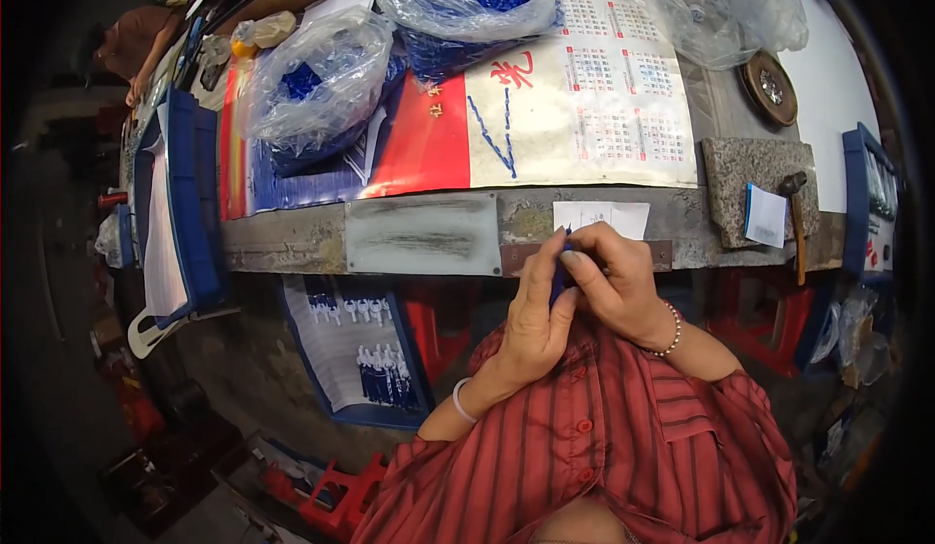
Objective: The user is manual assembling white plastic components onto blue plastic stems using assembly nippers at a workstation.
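Close to my body, just off the table's front edge, both hands meet around a slender blue piece (560, 279) with a thin dark tip pointing up. My left hand (531, 325) is closed on its side, thumb against it and fingers pressed together. From the other side, my right hand (616, 286) pinches it near the top; much of the piece is hidden. Beyond lies a white paper slip (628, 217). On the calendar sheet (633, 67), small blue pieces (507, 135) form lines meeting in a V.
Two clear bags (336, 57) (467, 3) of blue pieces stand at the back left. A smudged plate (421, 234) lies at the table's edge. Rightward are a stone block (755, 179), a hammer (799, 223) and a round dish (769, 88). Blue trays (200, 203) (414, 349) flank and sit below the table.
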`<state>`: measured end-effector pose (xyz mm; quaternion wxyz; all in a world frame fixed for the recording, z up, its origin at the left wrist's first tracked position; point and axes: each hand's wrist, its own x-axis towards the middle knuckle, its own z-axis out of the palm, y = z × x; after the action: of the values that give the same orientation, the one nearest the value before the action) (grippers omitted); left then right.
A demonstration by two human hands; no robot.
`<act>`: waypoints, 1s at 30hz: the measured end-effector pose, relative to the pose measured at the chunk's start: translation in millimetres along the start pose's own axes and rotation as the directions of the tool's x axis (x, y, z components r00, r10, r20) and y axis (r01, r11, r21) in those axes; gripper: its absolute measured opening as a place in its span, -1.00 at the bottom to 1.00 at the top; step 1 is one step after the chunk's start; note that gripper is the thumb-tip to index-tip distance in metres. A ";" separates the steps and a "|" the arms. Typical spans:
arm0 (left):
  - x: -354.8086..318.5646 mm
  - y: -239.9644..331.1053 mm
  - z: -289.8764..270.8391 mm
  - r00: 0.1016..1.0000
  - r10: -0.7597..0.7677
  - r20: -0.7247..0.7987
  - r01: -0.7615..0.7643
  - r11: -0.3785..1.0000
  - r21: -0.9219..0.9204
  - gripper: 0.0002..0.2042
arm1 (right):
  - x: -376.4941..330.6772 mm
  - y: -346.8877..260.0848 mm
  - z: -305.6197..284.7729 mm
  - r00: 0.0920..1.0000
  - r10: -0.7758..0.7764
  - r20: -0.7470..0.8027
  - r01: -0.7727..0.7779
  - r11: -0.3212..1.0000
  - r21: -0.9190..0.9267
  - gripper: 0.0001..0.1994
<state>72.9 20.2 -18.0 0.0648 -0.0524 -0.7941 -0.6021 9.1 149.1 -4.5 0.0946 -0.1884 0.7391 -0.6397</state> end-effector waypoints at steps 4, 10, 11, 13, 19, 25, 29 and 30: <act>-0.7 -0.5 4.7 1.000 0.029 -0.001 -0.029 0.998 0.053 -0.43 | -2.3 -0.4 7.1 0.987 -0.157 -0.041 0.131 0.920 -0.370 -0.86; -5.4 -8.8 11.0 0.999 0.028 -0.034 -0.027 1.000 0.015 -0.45 | -3.1 -4.5 -2.1 0.997 0.068 -0.030 -0.074 0.950 -0.303 -0.83; -8.0 -9.2 10.6 0.999 0.027 -0.032 -0.026 1.000 0.015 -0.45 | -0.3 -4.5 -7.5 0.984 0.176 0.034 -0.168 0.971 -0.173 -0.82; -11.2 -7.7 11.8 0.941 -0.334 0.058 0.335 0.888 -0.314 -0.49 | 2.8 1.1 -16.3 0.986 0.154 -0.067 -0.164 0.968 -0.188 -0.81; -4.3 -6.6 9.1 0.962 -0.261 0.082 0.273 0.905 -0.327 -0.50 | 6.8 9.1 -7.5 0.995 -0.053 -0.084 0.027 0.959 -0.282 -0.87; -13.4 -7.9 11.0 0.958 -0.279 0.067 0.284 0.891 -0.355 -0.53 | 2.6 17.1 -1.1 0.986 -0.132 -0.102 0.100 0.957 -0.272 -0.92; -14.3 1.2 12.7 0.965 -0.247 0.087 0.262 0.912 -0.315 -0.52 | -0.2 13.7 1.1 0.972 -0.223 -0.076 0.172 0.892 -0.418 -0.89; -14.0 2.7 12.5 0.971 -0.223 0.083 0.238 0.920 -0.313 -0.52 | -1.7 11.6 0.3 0.966 -0.246 -0.081 0.190 0.885 -0.425 -0.89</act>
<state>86.6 32.9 -21.1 -0.0342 0.0177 -0.6876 -0.7250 8.9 150.8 -16.1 -0.0694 -0.2431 0.8363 -0.4865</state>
